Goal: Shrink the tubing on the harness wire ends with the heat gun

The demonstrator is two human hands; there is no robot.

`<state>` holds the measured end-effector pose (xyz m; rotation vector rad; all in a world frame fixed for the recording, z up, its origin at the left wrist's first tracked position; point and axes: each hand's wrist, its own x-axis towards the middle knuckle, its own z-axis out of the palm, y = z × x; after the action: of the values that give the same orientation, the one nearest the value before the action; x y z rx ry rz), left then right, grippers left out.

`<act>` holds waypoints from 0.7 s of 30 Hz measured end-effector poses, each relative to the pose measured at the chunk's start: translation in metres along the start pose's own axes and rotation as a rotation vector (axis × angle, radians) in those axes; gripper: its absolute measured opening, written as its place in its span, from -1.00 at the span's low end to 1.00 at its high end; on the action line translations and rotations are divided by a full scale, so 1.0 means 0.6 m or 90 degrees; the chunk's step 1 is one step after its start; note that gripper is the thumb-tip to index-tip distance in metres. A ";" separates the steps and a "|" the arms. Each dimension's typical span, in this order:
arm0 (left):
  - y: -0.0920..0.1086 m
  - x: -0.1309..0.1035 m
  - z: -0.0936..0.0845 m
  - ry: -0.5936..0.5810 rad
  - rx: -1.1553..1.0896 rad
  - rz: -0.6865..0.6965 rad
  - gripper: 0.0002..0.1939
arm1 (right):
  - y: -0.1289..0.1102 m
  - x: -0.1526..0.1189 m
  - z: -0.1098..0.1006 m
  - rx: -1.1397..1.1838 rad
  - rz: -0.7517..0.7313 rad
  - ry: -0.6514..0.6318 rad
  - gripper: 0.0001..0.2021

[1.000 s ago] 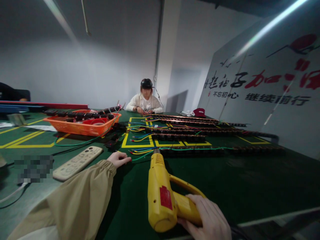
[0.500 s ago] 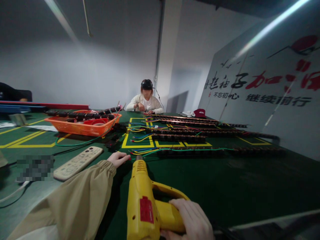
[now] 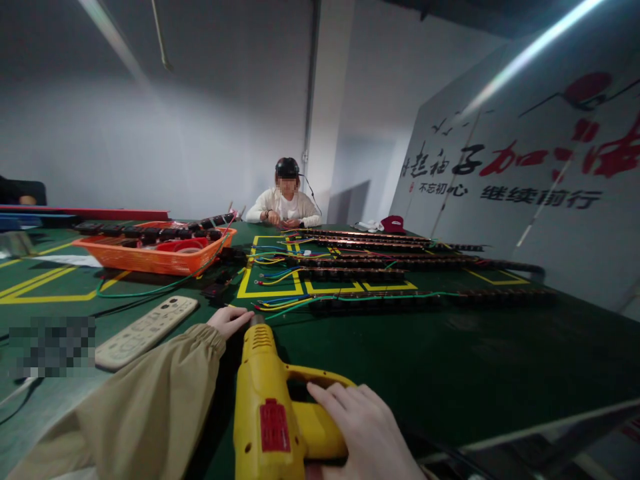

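Observation:
My right hand [image 3: 357, 427] is wrapped round the handle of a yellow heat gun [image 3: 263, 393], which has a red label and points away from me. Its metal nozzle [image 3: 257, 320] ends close to my left fingertips. My left hand [image 3: 230, 321], in a tan sleeve, has its fingers drawn together at the loose ends of yellow, blue and green wires [image 3: 285, 304]. Whatever sits between those fingers is too small to make out. The wires run from a long black strip [image 3: 380, 303] lying across the green table.
More dark strips with wires [image 3: 350, 260] lie farther back. An orange basket [image 3: 150, 260] holds black parts. A cased phone [image 3: 147, 331] and a blurred-out object [image 3: 53, 347] lie left. Opposite sits a co-worker [image 3: 285, 200], near a dark red cap [image 3: 393, 225].
The whole view has shifted slightly, with things appearing farther left. My right hand has slid forward along the heat gun's handle. The nozzle is now right beside my left fingertips.

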<state>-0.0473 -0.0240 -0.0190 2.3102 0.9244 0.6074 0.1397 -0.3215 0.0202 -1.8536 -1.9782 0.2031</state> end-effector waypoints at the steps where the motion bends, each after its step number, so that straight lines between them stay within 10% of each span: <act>1: 0.000 0.000 0.001 -0.002 0.010 0.006 -0.47 | -0.005 0.005 0.000 0.002 -0.003 -0.017 -0.36; 7: 0.012 -0.005 -0.002 0.003 0.005 0.016 -0.49 | -0.036 0.034 0.015 -0.084 0.025 -0.141 -0.47; 21: 0.034 -0.016 -0.007 0.046 0.000 0.017 -0.54 | -0.040 0.026 0.024 -0.101 0.067 -0.072 -0.64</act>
<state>-0.0466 -0.0418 -0.0048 2.3168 0.9287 0.7070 0.1114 -0.3063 0.0193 -2.0915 -2.0254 0.1907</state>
